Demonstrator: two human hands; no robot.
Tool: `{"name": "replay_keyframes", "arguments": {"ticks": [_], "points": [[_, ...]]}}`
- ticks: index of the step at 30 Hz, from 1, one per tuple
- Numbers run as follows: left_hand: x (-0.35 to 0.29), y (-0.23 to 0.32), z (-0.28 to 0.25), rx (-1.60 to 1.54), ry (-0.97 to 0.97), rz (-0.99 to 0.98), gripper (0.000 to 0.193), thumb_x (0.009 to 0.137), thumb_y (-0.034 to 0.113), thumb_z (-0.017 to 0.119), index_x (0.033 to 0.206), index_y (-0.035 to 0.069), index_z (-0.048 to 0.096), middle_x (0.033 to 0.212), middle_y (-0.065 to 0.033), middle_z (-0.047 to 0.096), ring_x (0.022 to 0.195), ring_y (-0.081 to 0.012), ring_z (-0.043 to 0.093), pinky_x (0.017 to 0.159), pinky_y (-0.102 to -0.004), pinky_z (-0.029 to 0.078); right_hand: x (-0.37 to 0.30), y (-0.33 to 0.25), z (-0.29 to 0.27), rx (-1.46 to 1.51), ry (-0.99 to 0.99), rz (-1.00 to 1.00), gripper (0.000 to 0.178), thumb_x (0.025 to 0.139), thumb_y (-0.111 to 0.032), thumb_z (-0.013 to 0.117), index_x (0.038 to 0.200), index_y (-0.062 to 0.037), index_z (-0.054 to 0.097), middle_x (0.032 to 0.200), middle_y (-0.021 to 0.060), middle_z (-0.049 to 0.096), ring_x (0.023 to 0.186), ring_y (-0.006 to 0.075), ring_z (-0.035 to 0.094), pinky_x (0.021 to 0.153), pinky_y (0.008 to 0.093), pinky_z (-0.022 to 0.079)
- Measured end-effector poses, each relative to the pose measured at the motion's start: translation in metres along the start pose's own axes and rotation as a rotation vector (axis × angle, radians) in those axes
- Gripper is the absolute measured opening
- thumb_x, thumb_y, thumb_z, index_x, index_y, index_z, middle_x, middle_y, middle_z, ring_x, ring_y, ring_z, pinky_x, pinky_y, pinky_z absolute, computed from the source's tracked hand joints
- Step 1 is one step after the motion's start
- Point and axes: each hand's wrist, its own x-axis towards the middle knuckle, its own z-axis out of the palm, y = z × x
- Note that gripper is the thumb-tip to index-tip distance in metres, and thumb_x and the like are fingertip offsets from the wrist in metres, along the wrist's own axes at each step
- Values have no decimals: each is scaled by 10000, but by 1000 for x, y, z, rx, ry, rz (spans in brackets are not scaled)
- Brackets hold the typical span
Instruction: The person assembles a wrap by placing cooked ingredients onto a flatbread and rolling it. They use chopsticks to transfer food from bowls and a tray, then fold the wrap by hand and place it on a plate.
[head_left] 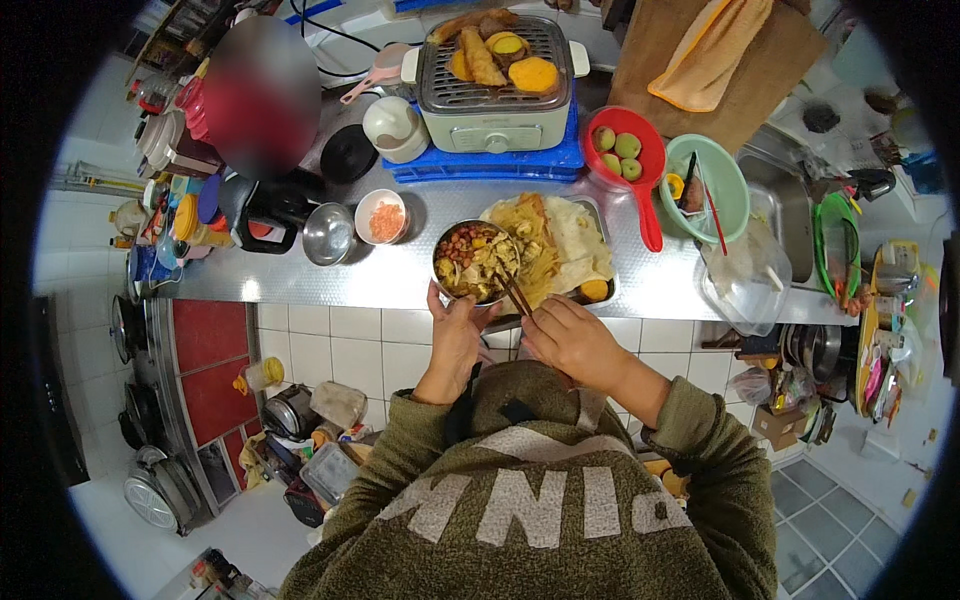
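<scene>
At the left fingers [437, 298]: round silver metal bowl [435, 270], grasped near the rim. Probably stiff, moderately heavy, slick if oily; rim hold suits. Contains reddish nut-like pieces [466, 243], yellowish chopped food [488, 262]. Right fingers [545, 322] pinch thin brown chopsticks [518, 295], likely light. Beyond those: rectangular metal tray [604, 216], pale floppy sheets [583, 245].

Even, fairly bright light covers the metal counter [395, 278], with pale glare to the lower left of the grill [497, 132]. Below the grill, the bowl [470, 262] looks reasonably sharp. Left of the grill sits a heavily blurred red patch [262, 97]. Far lower right of it, floor tiles [822, 532] dim toward a curved black rim.
</scene>
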Motion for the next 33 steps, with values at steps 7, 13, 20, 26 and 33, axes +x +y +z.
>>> {"name": "replay_keyframes", "arguments": {"ticks": [7, 13, 20, 26, 33], "points": [[11, -5, -1, 19, 69, 83, 723, 944, 12, 526, 1484, 231, 97, 1305, -181, 473, 1083, -320, 613, 863, -458, 588, -5, 13, -2, -3, 91, 10, 286, 830, -174, 699, 1042, 14, 659, 985, 104, 635, 997, 284, 607, 956, 404, 505], [21, -9, -12, 13, 94, 55, 751, 947, -7, 543, 1500, 255, 108, 1324, -143, 418, 1088, -280, 584, 862, -464, 594, -15, 29, 7, 88, 141, 110, 296, 800, -117, 743, 1058, 1, 656, 994, 108, 638, 995, 298, 615, 905, 390, 522], [24, -8, -12, 43, 97, 70, 727, 941, -4, 510, 1484, 262, 106, 1364, -189, 423, 1140, -366, 585, 893, -491, 587, 0, 44, 15, 341, 358, 382, 190, 839, -42, 715, 1025, -22, 683, 961, 139, 653, 908, 319, 636, 778, 385, 526], [23, -6, -9, -14, 72, 50, 763, 943, -19, 518, 1503, 256, 77, 1335, -160, 419, 1119, -285, 584, 902, -494, 588, 4, 51, 18, 601, 531, 696, 156, 960, -98, 611, 990, 28, 700, 843, 146, 638, 788, 286, 607, 714, 360, 486], [23, -3, -8, 42, 67, 31, 738, 954, 1, 490, 1507, 241, 63, 1411, -191, 398, 1196, -368, 563, 905, -486, 596, 6, 46, 9, 574, 532, 681, 136, 958, -65, 612, 975, 41, 695, 863, 143, 643, 789, 270, 611, 730, 345, 489]]}}
